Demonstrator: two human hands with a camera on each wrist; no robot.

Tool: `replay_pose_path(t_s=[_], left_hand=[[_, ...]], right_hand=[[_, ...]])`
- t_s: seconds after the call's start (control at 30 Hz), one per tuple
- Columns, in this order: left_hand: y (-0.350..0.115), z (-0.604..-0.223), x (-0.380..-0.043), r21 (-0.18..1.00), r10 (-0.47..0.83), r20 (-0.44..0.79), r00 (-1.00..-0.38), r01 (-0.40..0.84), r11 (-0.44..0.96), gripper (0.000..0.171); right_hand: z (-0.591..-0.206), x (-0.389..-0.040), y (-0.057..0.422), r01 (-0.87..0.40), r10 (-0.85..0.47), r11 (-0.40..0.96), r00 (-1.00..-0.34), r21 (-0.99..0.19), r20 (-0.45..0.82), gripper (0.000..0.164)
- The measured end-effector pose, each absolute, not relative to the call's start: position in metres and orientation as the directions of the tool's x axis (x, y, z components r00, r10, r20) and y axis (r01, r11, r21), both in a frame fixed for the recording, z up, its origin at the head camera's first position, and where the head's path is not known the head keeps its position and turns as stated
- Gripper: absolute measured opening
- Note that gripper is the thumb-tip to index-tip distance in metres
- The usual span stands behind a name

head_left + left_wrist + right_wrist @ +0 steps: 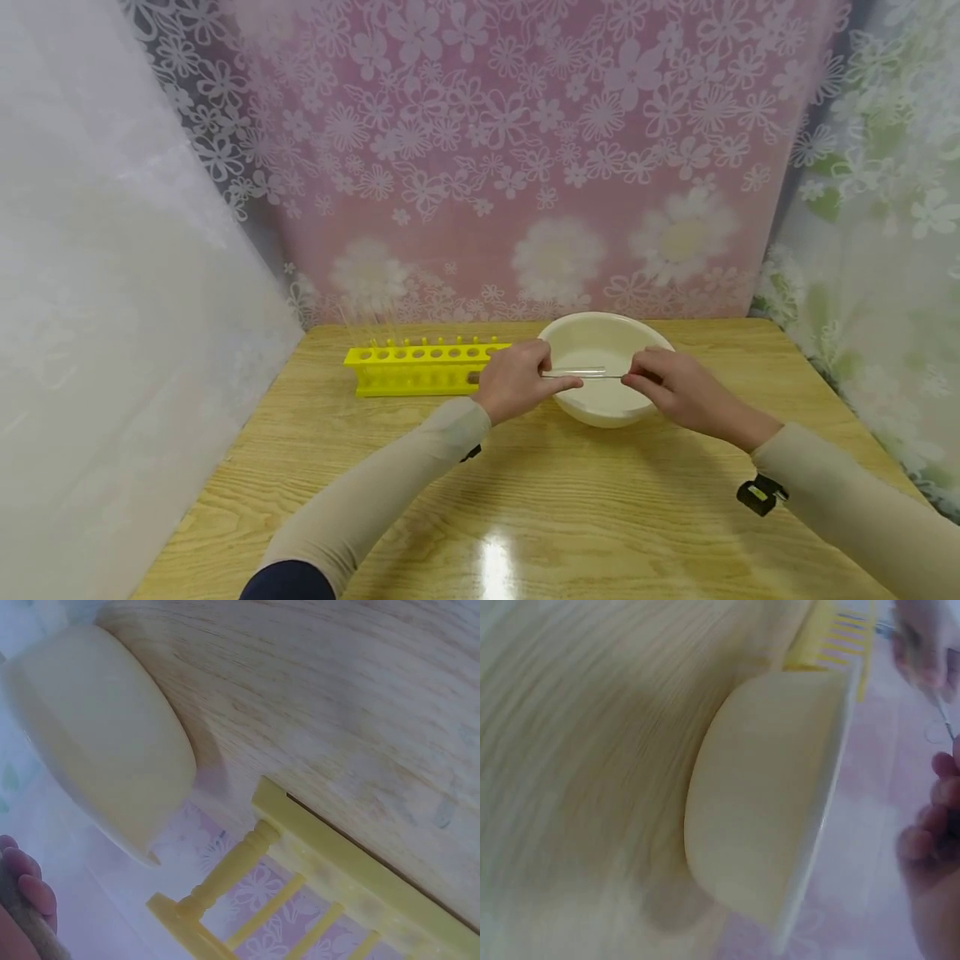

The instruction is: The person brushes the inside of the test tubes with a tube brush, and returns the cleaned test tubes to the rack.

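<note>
My left hand (517, 379) grips a clear glass test tube (588, 370) that lies sideways over the bowl. The same hand also holds a test tube brush, its greyish-brown bristles (473, 377) sticking out on the left. In the left wrist view, the fuzzy bristles (34, 919) show against the curled fingers. From that hand the brush's thin wire handle (611, 377) runs right, close along the tube. Its far end is pinched by my right hand (671, 383). Below both hands stands a cream bowl (611, 417). The palms hide part of the tube and brush.
Left of the bowl, a yellow test tube rack (420, 375) stands on the wooden table (525, 500). Several clear tubes (371, 321) rise from its left end. Flowered curtains (487, 167) close off the back and sides.
</note>
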State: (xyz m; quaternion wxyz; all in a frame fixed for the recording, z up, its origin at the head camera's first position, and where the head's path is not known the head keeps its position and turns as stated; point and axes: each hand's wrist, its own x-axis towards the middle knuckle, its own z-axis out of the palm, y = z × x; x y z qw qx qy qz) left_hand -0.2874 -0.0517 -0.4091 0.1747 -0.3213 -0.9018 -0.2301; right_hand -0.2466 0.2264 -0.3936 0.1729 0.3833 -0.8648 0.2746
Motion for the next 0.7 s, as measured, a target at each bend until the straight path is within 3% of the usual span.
replay_pose_path(t_s=[0.07,0.13,0.27,0.37,0.43,0.53,0.6,0.7], left_hand=[[-0.051,-0.409,-0.287,0.268,0.506,0.482,-0.715,0.671,0.692,0.051],[-0.051,-0.409,-0.286,0.242,0.516,0.498,-0.697,0.683,0.69,0.051],[-0.05,-0.408,-0.285,0.204,0.532,0.516,-0.671,0.7,0.685,0.051],[-0.05,-0.409,-0.285,0.183,0.538,0.522,-0.662,0.703,0.687,0.051],[-0.05,-0.41,-0.287,0.177,0.538,0.52,-0.663,0.7,0.692,0.051],[-0.051,-0.412,-0.289,0.199,0.527,0.5,-0.687,0.684,0.702,0.051],[-0.052,-0.413,-0.29,0.227,0.516,0.478,-0.711,0.667,0.709,0.051],[-0.055,-0.413,-0.291,0.255,0.503,0.457,-0.733,0.65,0.716,0.052]], right_hand=[[-0.391,-0.245,0.226,-0.61,-0.499,0.529,-0.786,-0.591,0.364,0.024],[-0.387,-0.245,0.224,-0.411,-0.448,0.448,-0.872,-0.794,0.198,0.03],[-0.382,-0.246,0.22,-0.019,-0.411,0.232,-0.908,-0.973,-0.081,0.037],[-0.381,-0.247,0.218,0.121,-0.392,0.162,-0.903,-0.979,-0.177,0.037],[-0.382,-0.247,0.217,0.077,-0.361,0.219,-0.92,-0.973,-0.155,0.038],[-0.387,-0.249,0.218,-0.163,-0.339,0.42,-0.941,-0.893,0.012,0.036],[-0.39,-0.249,0.219,-0.368,-0.367,0.566,-0.914,-0.738,0.174,0.028],[-0.393,-0.25,0.22,-0.619,-0.483,0.663,-0.783,-0.421,0.392,0.007]])
